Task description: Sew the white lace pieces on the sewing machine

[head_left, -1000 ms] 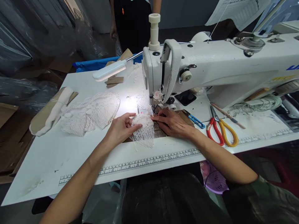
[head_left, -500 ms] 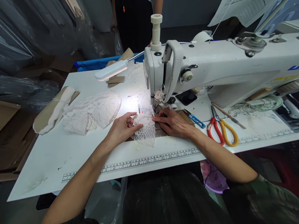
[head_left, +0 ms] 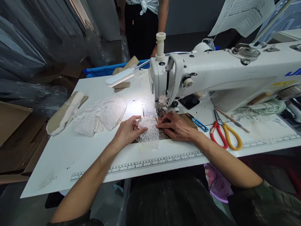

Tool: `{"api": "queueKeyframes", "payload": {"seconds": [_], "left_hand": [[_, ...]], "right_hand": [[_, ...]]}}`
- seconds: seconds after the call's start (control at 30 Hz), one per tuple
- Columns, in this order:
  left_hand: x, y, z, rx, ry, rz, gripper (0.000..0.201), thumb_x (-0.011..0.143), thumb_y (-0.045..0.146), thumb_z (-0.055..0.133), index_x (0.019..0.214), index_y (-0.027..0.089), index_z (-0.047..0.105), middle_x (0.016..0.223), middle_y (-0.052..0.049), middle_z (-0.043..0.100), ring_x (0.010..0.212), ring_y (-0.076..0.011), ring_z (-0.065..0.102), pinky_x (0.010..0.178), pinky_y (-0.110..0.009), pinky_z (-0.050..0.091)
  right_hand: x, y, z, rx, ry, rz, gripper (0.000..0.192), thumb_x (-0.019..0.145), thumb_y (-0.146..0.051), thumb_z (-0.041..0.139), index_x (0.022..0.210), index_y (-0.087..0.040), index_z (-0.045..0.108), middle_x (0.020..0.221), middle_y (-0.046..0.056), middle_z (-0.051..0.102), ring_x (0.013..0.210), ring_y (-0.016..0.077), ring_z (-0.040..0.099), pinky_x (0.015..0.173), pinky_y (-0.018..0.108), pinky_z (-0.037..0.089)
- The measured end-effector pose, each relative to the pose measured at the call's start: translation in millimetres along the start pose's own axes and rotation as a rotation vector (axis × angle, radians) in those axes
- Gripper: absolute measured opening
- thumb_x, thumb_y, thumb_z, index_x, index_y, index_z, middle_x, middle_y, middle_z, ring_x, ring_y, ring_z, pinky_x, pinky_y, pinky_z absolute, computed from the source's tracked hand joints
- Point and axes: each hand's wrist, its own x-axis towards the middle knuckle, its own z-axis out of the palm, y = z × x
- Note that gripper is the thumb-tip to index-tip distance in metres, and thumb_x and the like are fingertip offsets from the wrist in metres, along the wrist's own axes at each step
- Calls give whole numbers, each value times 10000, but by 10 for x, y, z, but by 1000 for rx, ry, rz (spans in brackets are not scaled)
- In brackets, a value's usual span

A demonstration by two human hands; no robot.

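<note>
Pressing the white lace piece (head_left: 149,133) flat with your left hand (head_left: 129,131) and right hand (head_left: 178,127), fingers extended, gripping nothing, risks fingertips (head_left: 163,121) reaching the white sewing machine's needle (head_left: 158,108).

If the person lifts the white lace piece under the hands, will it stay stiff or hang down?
The white lace piece would probably hang limp: its lower edge lies in soft waves on the white table. It looks light, since the mesh is open and thin. It may snag easily, so the left hand and right hand pressing it flat seems sensible.
</note>
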Motion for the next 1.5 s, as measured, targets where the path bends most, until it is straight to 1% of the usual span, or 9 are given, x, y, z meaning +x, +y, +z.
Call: {"api": "queueKeyframes", "payload": {"seconds": [0.17, 0.33, 0.47, 0.57, 0.67, 0.83, 1.0, 1.13, 1.5], "left_hand": [[-5, 25, -5, -39, -5, -17, 681, 765, 485, 748, 1337, 185, 535, 730, 45, 597, 559, -129, 622, 576, -281, 493], [-1, 52, -19, -37, -16, -20, 700, 756, 495, 756, 1341, 180, 534, 730, 36, 608, 565, -136, 626, 563, -284, 510], [12, 38, -15, -34, -16, -11, 700, 754, 492, 758, 1339, 178, 536, 744, 24, 622, 572, -139, 631, 545, -278, 503], [16, 23, -9, -22, -3, 3, 667, 759, 467, 756, 1324, 179, 548, 733, 29, 619, 560, -132, 628, 537, -268, 488], [10, 19, -12, -17, -2, -2, 650, 766, 470, 751, 1313, 179, 556, 732, 31, 625, 562, -131, 639, 548, -267, 493], [-15, 20, -27, -31, -24, -3, 700, 772, 510, 742, 1353, 190, 516, 773, 24, 665, 561, -137, 654, 549, -274, 530], [-33, 4, -24, -29, -11, 45, 608, 812, 465, 710, 1326, 192, 533, 763, 32, 680, 549, -123, 633, 550, -264, 541], [-44, 2, -23, -8, -16, 49, 557, 833, 420, 691, 1317, 192, 534, 777, 32, 694, 526, -110, 635, 541, -250, 520], [-72, 53, -28, -17, 1, 56, 551, 822, 445, 680, 1290, 186, 551, 791, 11, 699, 529, -135, 645, 533, -274, 529]], "right_hand": [[-4, -57, -49, 21, -61, -26, 324, 889, -194, 559, 1134, -298, 744, 1099, 93, 592, 1054, 246, 508, 945, 471, 426], [2, -83, -87, -21, -116, 4, 329, 862, -202, 588, 1130, -307, 749, 1127, 97, 594, 1067, 264, 500, 950, 483, 420], [1, -63, -69, -3, -83, -12, 335, 875, -201, 566, 1154, -274, 737, 1117, 103, 593, 1091, 256, 512, 959, 476, 427], [-6, -53, -44, -31, -68, -7, 332, 882, -205, 561, 1153, -280, 737, 1105, 106, 587, 1078, 260, 515, 942, 477, 438], [-14, -59, -32, -58, -67, -1, 336, 894, -204, 548, 1163, -286, 732, 1100, 108, 582, 1052, 262, 516, 927, 481, 445], [-26, -81, -43, -36, -79, -4, 351, 905, -169, 531, 1182, -278, 716, 1096, 106, 581, 1049, 248, 526, 940, 477, 450], [-32, -91, -41, -36, -85, 12, 341, 910, -180, 540, 1182, -292, 712, 1108, 100, 582, 1069, 246, 530, 944, 471, 446], [-28, -87, -35, -34, -85, 21, 333, 906, -189, 548, 1171, -291, 721, 1109, 101, 593, 1072, 245, 536, 947, 466, 440], [-24, -104, -51, -42, -95, 27, 335, 892, -196, 566, 1173, -296, 719, 1125, 98, 603, 1077, 244, 536, 937, 463, 449]]}}
